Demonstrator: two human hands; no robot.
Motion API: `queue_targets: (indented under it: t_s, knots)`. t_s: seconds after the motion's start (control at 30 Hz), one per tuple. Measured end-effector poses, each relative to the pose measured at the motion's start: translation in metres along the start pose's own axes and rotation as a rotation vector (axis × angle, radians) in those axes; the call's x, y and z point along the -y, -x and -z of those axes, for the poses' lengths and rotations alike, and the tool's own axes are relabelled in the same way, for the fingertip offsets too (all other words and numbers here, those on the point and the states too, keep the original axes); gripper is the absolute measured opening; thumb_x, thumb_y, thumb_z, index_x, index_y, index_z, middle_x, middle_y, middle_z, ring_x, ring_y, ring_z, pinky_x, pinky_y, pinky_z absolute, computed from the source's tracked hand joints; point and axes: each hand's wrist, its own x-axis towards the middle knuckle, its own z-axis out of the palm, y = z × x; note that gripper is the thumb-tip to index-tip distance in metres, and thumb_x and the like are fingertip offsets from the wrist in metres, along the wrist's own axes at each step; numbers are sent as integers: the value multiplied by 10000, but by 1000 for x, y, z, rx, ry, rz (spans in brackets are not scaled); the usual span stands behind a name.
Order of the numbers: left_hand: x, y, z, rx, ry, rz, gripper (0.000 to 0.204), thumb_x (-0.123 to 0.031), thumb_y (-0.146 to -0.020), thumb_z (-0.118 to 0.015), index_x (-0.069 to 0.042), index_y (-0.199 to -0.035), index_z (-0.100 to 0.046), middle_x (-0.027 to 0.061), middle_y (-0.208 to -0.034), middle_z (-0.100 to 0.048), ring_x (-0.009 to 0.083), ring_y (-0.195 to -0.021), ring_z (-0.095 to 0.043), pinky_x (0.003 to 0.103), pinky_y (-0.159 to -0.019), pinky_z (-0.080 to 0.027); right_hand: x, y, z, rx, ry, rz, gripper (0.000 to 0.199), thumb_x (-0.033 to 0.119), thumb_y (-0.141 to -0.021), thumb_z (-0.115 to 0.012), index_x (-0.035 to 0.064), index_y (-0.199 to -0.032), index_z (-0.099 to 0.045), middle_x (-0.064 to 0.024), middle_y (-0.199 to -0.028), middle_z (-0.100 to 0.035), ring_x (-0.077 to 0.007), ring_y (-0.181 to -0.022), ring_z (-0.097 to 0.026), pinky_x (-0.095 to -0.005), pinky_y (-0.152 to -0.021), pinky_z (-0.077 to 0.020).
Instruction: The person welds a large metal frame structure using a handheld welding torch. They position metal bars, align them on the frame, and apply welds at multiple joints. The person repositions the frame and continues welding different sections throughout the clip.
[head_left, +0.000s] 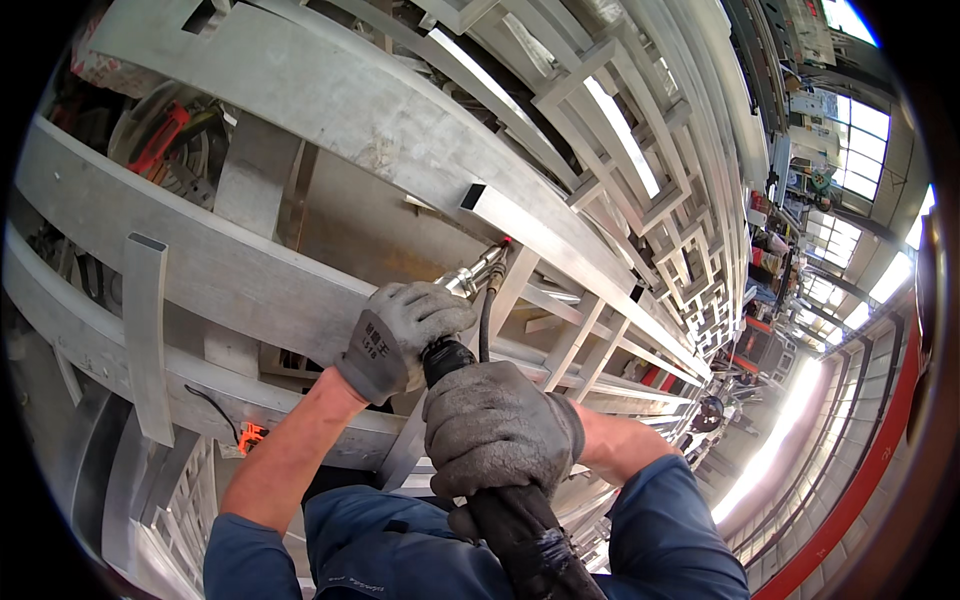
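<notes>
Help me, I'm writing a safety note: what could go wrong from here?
The left hand sits close to the metal nozzle of the black tool; if that runs hot, the glove may not be enough. Both forearms are bare between glove and sleeve, so edges of the metal rails could scrape them. The thin dark hose or cable beside the nozzle might snag on a bar.

The view looks out from the person's head, through the left of two fisheye cameras worn side by side. It faces down past the torso point(370, 530), and the forearms point(293, 450) reach in from below. The hands point(497, 428) are near, around the lower middle. Metal bars point(300, 100) beyond them curve with the lens, and distant windows point(862, 150) at right appear tilted sideways.
</notes>
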Motion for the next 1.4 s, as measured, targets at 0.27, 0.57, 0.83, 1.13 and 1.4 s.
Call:
queue_targets:
  t_s: [0.27, 0.57, 0.83, 1.13, 1.4]
  knots:
    - [-4, 1, -7, -31, 28, 8, 281, -300, -768, -817, -173, -997, -717, 40, -1003, -743, 295, -979, -718, 410, -793, -522, 3, -5, 4, 43, 0, -3, 227, 198, -738, -806, 97, -895, -677, -57, -804, -632, -294, -704, -648, -434, -631, -504]
    - [4, 4, -7, 82, 34, 57, 325, -296, -768, -789, -231, -1082, -744, 38, -1093, -728, 260, -1039, -695, 417, -833, -504, 0, -8, 10, 60, 11, -19, 215, 192, -760, -809, 96, -905, -683, -55, -814, -640, -292, -719, -661, -436, -647, -523]
    - [2, 4, -5, 110, 28, 70, 341, -294, -767, -787, -228, -1100, -748, 65, -1110, -728, 277, -1077, -698, 426, -872, -516, 2, -10, 11, 70, 13, -31, 204, 187, -780, -812, 96, -914, -689, -53, -823, -648, -289, -732, -673, -438, -662, -539]
    - [-7, -2, -5, -22, 35, 14, 212, -276, -776, -797, -189, -950, -712, 9, -977, -737, 250, -963, -717, 392, -776, -494, 10, -12, 8, 86, 22, -32, 192, 181, -802, -816, 95, -925, -696, -51, -832, -656, -287, -747, -686, -440, -678, -558]
    - [-11, -1, -2, -19, 32, 8, 214, -280, -782, -797, -189, -957, -714, 3, -991, -742, 248, -979, -718, 399, -785, -498, 17, -13, 7, 90, 35, -45, 182, 176, -821, -819, 95, -934, -702, -49, -841, -664, -285, -761, -697, -442, -693, -574]
